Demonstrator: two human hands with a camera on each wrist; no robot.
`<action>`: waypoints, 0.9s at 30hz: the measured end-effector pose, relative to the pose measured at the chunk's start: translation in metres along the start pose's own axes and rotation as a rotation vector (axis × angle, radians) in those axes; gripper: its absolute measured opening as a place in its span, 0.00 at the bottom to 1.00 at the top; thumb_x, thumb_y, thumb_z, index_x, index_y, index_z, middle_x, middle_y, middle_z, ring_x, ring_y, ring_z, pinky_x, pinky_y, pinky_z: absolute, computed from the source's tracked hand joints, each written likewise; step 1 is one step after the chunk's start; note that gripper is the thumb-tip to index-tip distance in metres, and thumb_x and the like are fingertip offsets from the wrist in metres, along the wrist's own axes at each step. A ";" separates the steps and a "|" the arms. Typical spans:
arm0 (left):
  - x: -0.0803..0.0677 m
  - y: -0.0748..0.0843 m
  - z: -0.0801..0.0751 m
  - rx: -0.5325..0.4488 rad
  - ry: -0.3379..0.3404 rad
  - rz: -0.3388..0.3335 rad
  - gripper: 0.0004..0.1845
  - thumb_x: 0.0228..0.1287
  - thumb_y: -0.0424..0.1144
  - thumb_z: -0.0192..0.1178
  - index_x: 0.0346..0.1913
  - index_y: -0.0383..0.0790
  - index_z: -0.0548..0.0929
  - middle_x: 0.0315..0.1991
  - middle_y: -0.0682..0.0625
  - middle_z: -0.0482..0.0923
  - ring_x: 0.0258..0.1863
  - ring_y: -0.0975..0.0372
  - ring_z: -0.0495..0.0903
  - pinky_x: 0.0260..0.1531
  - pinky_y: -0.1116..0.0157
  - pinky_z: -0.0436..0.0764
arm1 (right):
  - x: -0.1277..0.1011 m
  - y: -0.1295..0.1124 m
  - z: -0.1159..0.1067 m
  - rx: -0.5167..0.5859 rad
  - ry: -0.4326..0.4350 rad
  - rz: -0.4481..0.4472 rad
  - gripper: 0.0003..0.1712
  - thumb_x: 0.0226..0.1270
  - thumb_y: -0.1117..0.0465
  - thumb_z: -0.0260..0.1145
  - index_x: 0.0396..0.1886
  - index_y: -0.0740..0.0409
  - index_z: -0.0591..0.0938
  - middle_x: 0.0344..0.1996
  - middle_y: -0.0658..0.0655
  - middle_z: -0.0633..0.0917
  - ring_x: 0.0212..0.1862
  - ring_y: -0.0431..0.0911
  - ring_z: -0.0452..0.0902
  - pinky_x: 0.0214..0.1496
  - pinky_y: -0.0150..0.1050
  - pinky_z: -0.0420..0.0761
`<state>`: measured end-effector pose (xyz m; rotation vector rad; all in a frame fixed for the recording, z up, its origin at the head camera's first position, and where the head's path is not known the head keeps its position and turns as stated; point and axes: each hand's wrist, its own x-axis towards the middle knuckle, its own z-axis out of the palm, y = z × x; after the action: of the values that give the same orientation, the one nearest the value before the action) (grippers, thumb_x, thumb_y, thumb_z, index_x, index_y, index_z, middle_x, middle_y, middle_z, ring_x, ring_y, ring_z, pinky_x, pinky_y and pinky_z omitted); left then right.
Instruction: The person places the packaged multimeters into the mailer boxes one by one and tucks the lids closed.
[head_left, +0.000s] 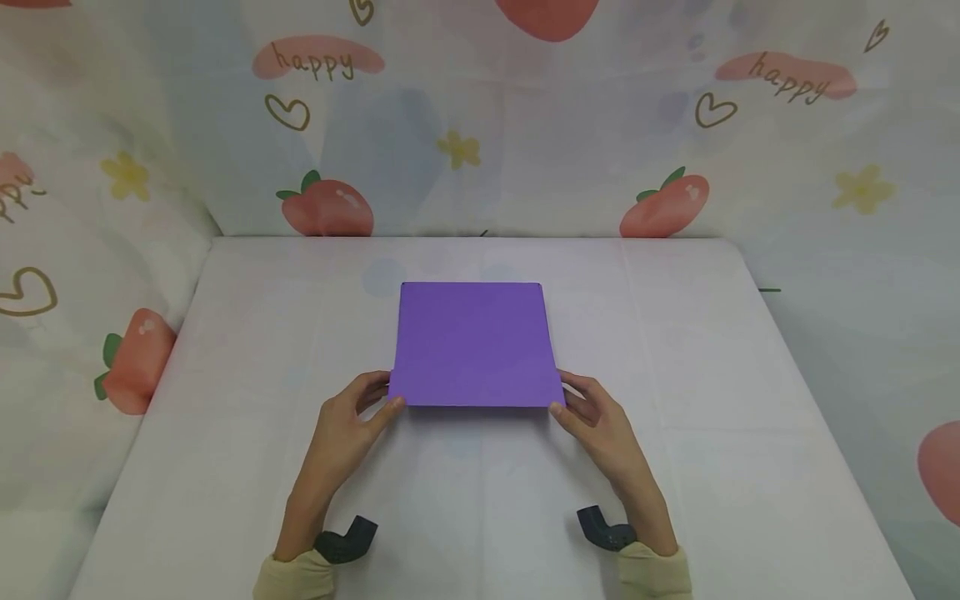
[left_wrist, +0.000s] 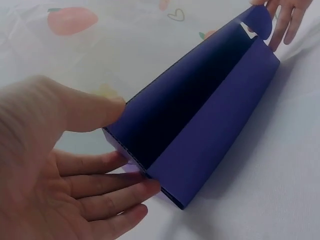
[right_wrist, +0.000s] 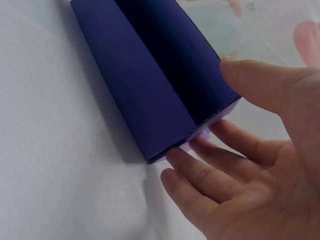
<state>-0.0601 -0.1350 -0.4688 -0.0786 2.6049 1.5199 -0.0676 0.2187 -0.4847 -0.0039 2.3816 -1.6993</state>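
White cloth with faint pale tints covers the desk (head_left: pixel 750 500), and printed fabric (head_left: pixel 525 125) rises behind it and on both sides. Close to the middle of the desk, the left hand (head_left: pixel 345 442) and right hand (head_left: pixel 603 433) grip a purple box (head_left: pixel 476 346) by its two near corners. On the left, the thumb (left_wrist: pixel 82 107) presses the edge of the top panel while the fingers (left_wrist: pixel 120 196) spread along the end wall; on the right, the thumb (right_wrist: pixel 257 82) and fingers (right_wrist: pixel 205 172) mirror that hold. Between the hands the box shows a flat top to the head camera, and both wrist views look into a long dark opening along one side. At its far end in the left wrist view, a curved flap (left_wrist: pixel 261 22) sticks out beside the right hand. Whether the box rests fully on the cloth, I cannot tell. Farther back toward the wrists come black curved pieces (head_left: pixel 347 540) and pale yellow sleeves (head_left: pixel 654 573). Beyond, the fabric carries red fruit (head_left: pixel 327 210), hearts (head_left: pixel 288 112) and yellow flowers (head_left: pixel 458 150).
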 end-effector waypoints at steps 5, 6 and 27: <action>0.000 -0.003 0.001 -0.038 -0.007 -0.011 0.30 0.69 0.49 0.70 0.68 0.38 0.77 0.67 0.42 0.81 0.68 0.50 0.81 0.70 0.48 0.76 | -0.001 0.000 -0.001 0.006 0.002 0.004 0.31 0.74 0.57 0.69 0.73 0.55 0.72 0.78 0.62 0.70 0.76 0.60 0.70 0.69 0.50 0.78; 0.000 -0.002 0.001 -0.041 -0.012 -0.012 0.30 0.69 0.49 0.69 0.68 0.38 0.77 0.67 0.42 0.80 0.68 0.49 0.80 0.70 0.48 0.76 | -0.001 0.000 -0.001 0.007 0.003 0.005 0.31 0.74 0.56 0.69 0.73 0.55 0.72 0.78 0.62 0.70 0.76 0.60 0.70 0.69 0.50 0.78; -0.007 0.021 0.007 -0.005 0.042 -0.110 0.29 0.73 0.41 0.66 0.72 0.34 0.75 0.67 0.39 0.80 0.66 0.48 0.82 0.67 0.49 0.79 | 0.000 0.001 0.000 0.030 -0.006 0.016 0.32 0.74 0.55 0.70 0.74 0.55 0.72 0.78 0.62 0.69 0.77 0.60 0.69 0.69 0.48 0.78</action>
<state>-0.0547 -0.1183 -0.4529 -0.2519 2.5811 1.5038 -0.0676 0.2191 -0.4858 0.0148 2.3461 -1.7250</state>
